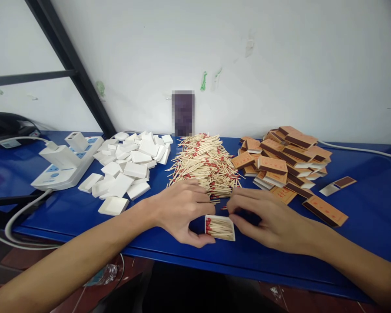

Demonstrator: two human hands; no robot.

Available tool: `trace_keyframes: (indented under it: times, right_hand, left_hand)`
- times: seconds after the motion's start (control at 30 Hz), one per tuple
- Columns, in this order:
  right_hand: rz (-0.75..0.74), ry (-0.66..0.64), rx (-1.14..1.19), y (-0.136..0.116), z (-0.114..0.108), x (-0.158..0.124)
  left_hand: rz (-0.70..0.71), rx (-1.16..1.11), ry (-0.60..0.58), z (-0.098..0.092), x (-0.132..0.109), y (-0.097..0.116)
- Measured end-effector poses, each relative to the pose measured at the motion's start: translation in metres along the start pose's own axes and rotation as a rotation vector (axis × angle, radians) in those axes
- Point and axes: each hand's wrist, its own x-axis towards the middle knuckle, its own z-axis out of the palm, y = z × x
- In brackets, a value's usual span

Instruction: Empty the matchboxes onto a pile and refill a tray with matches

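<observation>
A white matchbox tray [233, 234] full of matches [220, 228] lies on the blue table, red heads toward the left. My left hand [182, 213] grips its left end, thumb at the near corner and fingers along the far side. At the tray's far right corner, my right hand [263, 219] is closed, thumb and fingertips drawn together. What its fingers hold, if anything, is hidden. Just beyond both hands rises a large heap of loose red-tipped matches [203, 158]; a few stray ones lie between the hands and the heap.
White empty trays [119, 184] are piled at the left. Orange-brown matchbox sleeves [272, 165] form a stack at the right, with a few loose beside it. A white power strip [68, 174] with plugs and cables sits far left. A blurred dark rectangle [183, 114] stands against the wall.
</observation>
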Motion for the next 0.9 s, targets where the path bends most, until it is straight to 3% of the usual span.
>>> trace_keyframes:
  times: [0.07, 0.17, 0.37, 0.6, 0.77, 0.9]
  right_hand:
    - [0.056, 0.005, -0.138, 0.005, -0.003, -0.001]
    - [0.141, -0.086, -0.276, 0.011, -0.008, -0.003]
    - [0.217, -0.238, -0.165, 0.015, -0.01, -0.003]
    - [0.198, -0.177, -0.085, 0.022, -0.01, -0.004]
    - [0.162, -0.089, 0.021, 0.004, -0.014, -0.002]
    - [0.136, -0.136, 0.116, -0.015, -0.007, 0.002]
  left_hand:
    - [0.051, 0.046, 0.058, -0.001, 0.001, 0.002]
    - [0.099, 0.139, 0.099, -0.003, 0.002, 0.003]
    - [0.09, 0.184, 0.101, -0.003, 0.001, 0.001]
    - [0.051, 0.086, 0.0, 0.001, 0.001, 0.004]
    - [-0.033, 0.05, 0.059, -0.008, -0.002, -0.008]
    - [-0.119, 0.184, 0.097, -0.015, -0.006, -0.02]
